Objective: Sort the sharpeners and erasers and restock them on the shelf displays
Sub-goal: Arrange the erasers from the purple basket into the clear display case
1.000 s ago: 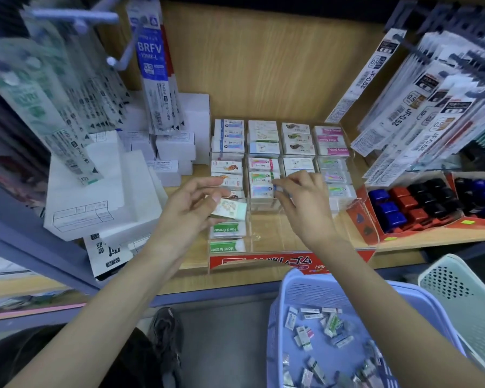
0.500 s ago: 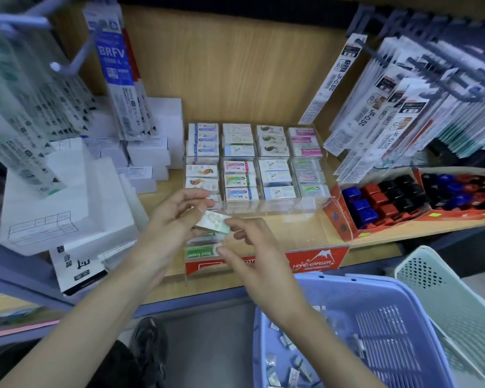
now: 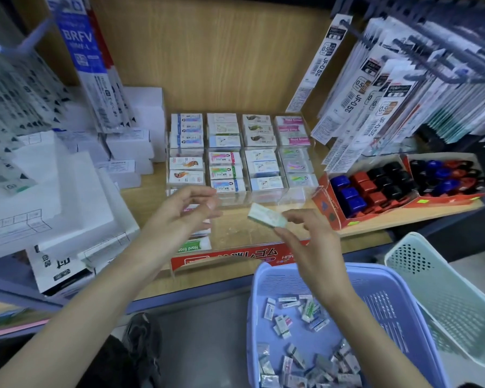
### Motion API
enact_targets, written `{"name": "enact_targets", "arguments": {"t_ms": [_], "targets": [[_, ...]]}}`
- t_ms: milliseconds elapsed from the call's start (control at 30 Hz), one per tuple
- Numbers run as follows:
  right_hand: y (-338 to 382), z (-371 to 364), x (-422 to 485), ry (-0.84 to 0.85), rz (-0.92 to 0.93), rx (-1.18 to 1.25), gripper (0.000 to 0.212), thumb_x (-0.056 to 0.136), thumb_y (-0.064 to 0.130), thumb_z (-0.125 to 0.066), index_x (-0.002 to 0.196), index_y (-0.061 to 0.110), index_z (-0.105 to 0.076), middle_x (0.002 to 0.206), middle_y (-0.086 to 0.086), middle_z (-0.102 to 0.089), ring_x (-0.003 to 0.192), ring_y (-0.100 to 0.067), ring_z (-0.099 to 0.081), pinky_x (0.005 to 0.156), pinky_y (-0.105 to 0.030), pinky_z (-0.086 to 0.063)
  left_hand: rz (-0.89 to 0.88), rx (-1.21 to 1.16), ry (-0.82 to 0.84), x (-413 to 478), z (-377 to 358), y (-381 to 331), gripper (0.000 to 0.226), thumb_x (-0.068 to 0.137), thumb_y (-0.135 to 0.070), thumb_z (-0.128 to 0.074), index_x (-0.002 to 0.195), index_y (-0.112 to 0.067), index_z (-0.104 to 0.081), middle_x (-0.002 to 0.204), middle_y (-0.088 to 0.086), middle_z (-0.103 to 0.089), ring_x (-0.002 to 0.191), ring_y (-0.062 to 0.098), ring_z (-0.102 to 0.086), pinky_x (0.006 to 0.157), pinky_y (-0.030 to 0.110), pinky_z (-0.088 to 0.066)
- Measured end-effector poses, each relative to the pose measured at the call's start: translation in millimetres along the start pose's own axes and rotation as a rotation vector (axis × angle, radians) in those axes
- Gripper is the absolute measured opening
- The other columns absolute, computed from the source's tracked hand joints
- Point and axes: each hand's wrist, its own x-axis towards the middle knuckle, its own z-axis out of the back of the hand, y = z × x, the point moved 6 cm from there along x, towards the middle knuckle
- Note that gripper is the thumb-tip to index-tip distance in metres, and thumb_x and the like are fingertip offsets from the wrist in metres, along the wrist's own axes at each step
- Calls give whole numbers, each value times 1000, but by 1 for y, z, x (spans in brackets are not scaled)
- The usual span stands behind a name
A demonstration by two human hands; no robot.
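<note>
One wrapped eraser (image 3: 266, 218) is pinched at its near end between the thumb and fingertips of the right hand (image 3: 312, 245). It is held just above the bare front section of the clear display tray (image 3: 235, 259) on the shelf. The left hand (image 3: 177, 219) is kept beside it but apart, with fingers loosely spread and nothing gripped. The step in hand is judged to be the sorting of this single eraser into its matching compartment. The rear rows of the tray are filled with stacked erasers; the front rows are largely bare, apart from green-banded erasers (image 3: 192, 247) at front left. The print on the held eraser is blurred, and only a greenish edge can be made out. For the next move the design must be matched to a column and the piece laid flat without the neighbouring stacks being disturbed. Many loose erasers (image 3: 294, 315) remain in the lavender basket (image 3: 291, 266), so much restocking is judged outstanding. Sharpeners (image 3: 361, 189) in red cartons lie well apart to the right. Half a second earlier the eraser was held by the left hand; it has since been passed to the right.
</note>
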Motion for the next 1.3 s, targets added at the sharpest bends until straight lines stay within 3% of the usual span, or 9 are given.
{"name": "enact_targets", "arguments": {"t_ms": [133, 267, 400, 567, 667, 900, 1067, 1167, 1300], "targets": [[-20, 14, 20, -37, 83, -266, 23, 82, 16, -71, 103, 8, -65, 100, -3, -61, 98, -18, -46, 81, -25, -36, -72, 214, -229, 4, 19, -1, 17, 90, -11, -59, 100, -25, -58, 106, -9, -63, 86, 3, -64, 81, 28, -52], [-16, -15, 37, 45, 276, -544, 30, 68, 16, -82, 95, 9, -70, 88, -5, -67, 82, -31, -57, 70, -38, -46, -181, 627, -314, 1, 18, -4, 31, 87, -7, -61, 116, -16, -54, 111, -7, -44, 85, 5, -52, 77, 19, -40], [-18, -29, 49, 57, 287, -625, 28, 62, 17, -85, 87, 11, -73, 79, -3, -69, 76, -32, -58, 65, -38, -45, -165, 683, -326, 1, 17, -2, 35, 86, -11, -64, 119, -16, -53, 119, 0, -42, 96, 9, -46, 88, 21, -36], [-16, -43, 65, 203, 229, -891, 6, 80, 15, -69, 87, 15, -69, 81, -5, -70, 90, -28, -58, 83, -37, -36, -94, 703, -265, 3, 15, 7, 33, 86, -12, -65, 117, -16, -54, 117, -2, -43, 106, 16, -50, 88, 26, -39], [-18, -49, 68, 264, 230, -1012, 9, 84, 16, -63, 91, 21, -67, 83, -2, -69, 92, -24, -58, 88, -35, -33, -87, 766, -200, 4, 11, 11, 34, 86, -11, -64, 118, -13, -55, 121, 2, -47, 114, 22, -50, 94, 31, -39], [-17, -43, 65, 385, 197, -908, 26, 96, 35, -48, 111, 23, -66, 107, -6, -68, 108, -27, -51, 93, -39, -34, -121, 722, -250, 3, 16, 4, 33, 86, -6, -62, 118, -13, -54, 124, 3, -51, 108, 11, -49, 89, 20, -36], [-4, -4, 27, 317, 301, -558, 30, 95, 17, -50, 123, 13, -61, 132, -10, -56, 117, -31, -48, 98, -39, -37, -270, 658, -232, -11, 1, -20, 22, 87, -6, -59, 104, -21, -56, 111, -7, -52, 94, 3, -54, 74, 9, -34], [-21, 43, -19, 183, 246, -255, 26, 93, 14, -49, 114, 10, -64, 115, -2, -62, 106, -16, -49, 89, -21, -36, -378, 576, -35, -38, -39, -23, 17, 86, -6, -58, 96, -20, -59, 98, -11, -56, 88, -4, -55, 72, 3, -37], [-117, 57, -81, 327, -192, -130, 23, 97, 15, -50, 116, 14, -63, 106, 2, -64, 96, -10, -54, 77, -16, -36, -265, 527, 359, -69, -112, 39, 14, 88, -4, -57, 93, -17, -60, 91, -16, -55, 81, -6, -54, 68, 8, -39]]}}
